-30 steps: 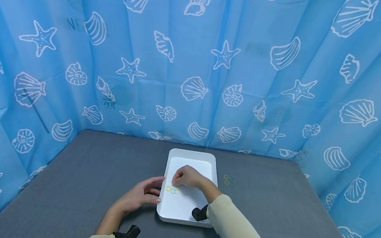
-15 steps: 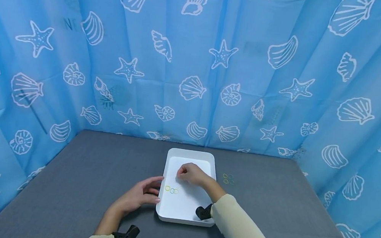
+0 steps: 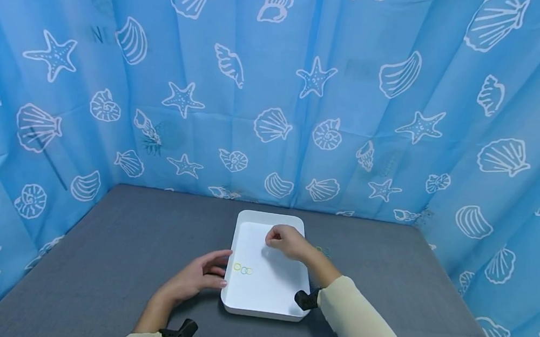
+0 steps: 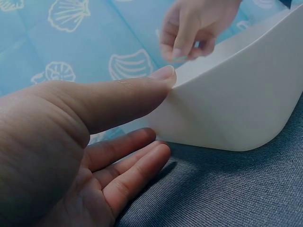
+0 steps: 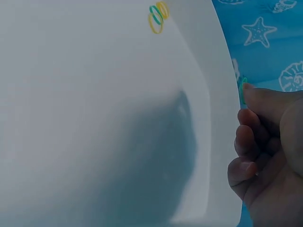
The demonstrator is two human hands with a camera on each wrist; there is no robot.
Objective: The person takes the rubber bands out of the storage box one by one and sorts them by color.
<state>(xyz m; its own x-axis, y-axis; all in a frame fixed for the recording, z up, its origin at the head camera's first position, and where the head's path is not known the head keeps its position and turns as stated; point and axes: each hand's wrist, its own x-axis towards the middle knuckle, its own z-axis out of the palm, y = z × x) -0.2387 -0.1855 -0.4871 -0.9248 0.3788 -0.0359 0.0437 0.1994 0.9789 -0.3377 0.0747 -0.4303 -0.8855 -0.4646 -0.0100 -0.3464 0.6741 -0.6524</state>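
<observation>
Inside the white tray [image 3: 262, 298] lie three thin rings [image 3: 243, 269] in a row, touching or overlapping. The right wrist view shows them as two yellow rings and a green ring [image 5: 156, 15] between them. My right hand [image 3: 287, 241] is above the far half of the tray, other fingers curled in. Between its thumb and a finger it pinches a thin green ring [image 5: 244, 91]. My left hand [image 3: 198, 275] is at the tray's left side, its thumb [image 4: 163, 74] on the edge and its relaxed fingers beside the outer wall.
More small rings [image 3: 323, 250] lie on the grey cloth right of the tray, partly hidden by my right forearm. A blue curtain [image 3: 234, 132] printed with seashells hangs behind the table [image 3: 167, 223]. Grey cloth extends on both sides.
My right hand has moved right and away from me, leaving the three rings in the tray uncovered. Its forearm now covers part of the rings on the cloth. The left hand stays against the tray.
</observation>
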